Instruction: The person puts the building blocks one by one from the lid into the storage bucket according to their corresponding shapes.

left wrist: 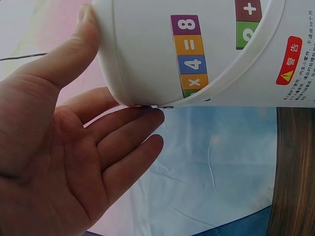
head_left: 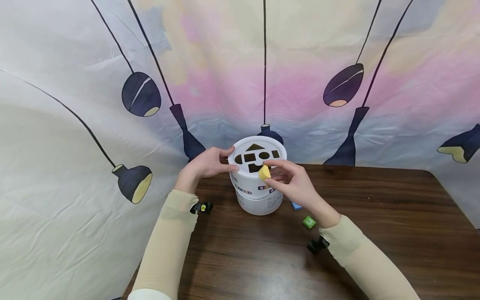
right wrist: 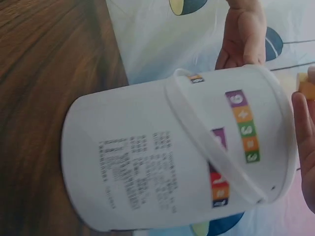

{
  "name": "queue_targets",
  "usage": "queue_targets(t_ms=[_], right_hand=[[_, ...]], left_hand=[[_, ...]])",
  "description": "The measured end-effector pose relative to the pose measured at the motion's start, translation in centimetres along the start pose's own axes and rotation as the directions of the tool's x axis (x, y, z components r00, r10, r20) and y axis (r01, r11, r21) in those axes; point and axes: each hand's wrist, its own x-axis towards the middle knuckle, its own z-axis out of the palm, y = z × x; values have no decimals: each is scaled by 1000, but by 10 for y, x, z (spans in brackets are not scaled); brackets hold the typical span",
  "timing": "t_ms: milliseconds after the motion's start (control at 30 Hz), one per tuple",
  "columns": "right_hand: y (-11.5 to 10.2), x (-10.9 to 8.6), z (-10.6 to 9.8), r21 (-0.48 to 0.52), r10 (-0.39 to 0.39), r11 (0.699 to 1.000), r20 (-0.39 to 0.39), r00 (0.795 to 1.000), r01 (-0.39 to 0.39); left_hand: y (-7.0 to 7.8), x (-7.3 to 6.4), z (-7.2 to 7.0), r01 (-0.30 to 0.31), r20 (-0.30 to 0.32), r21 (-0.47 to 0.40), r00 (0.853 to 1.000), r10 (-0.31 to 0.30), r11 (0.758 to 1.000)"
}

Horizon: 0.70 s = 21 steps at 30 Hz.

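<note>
A white bucket [head_left: 258, 204] stands on the table, its white lid [head_left: 279, 166] cut with dark holes of various shapes. My left hand [head_left: 208, 164] rests on the lid's left edge; in the left wrist view its thumb lies at the rim and its fairly straight fingers touch the bucket's side. Between thumb and fingertips, my right hand [head_left: 296, 183] pinches a small yellow block [head_left: 264, 172] over the lid's near edge. That block overlaps part of a near hole in the head view. In the right wrist view, the yellow block [right wrist: 307, 89] sits at the right border, partly cut off.
On the brown table [head_left: 393, 208], a green block [head_left: 309, 222] lies right of the bucket, near the right wrist. A blue block [head_left: 296, 206] shows partly beneath the right hand. Behind the table hangs a cloth [head_left: 300, 54] printed with lamps.
</note>
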Motion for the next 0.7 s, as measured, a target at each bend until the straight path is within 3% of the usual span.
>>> queue_targets(t_ms=[133, 467, 700], right_hand=[[-6, 16, 5, -23, 5, 1000, -4, 1000, -5], [-9, 58, 16, -187, 172, 969, 46, 984, -161], [-7, 79, 25, -285, 193, 945, 91, 977, -160]], left_hand=[[-1, 1, 0, -2, -2, 6, 1000, 2, 1000], [-1, -2, -1, 4, 20, -9, 1000, -4, 1000], [0, -1, -1, 0, 25, -8, 1000, 0, 1000]])
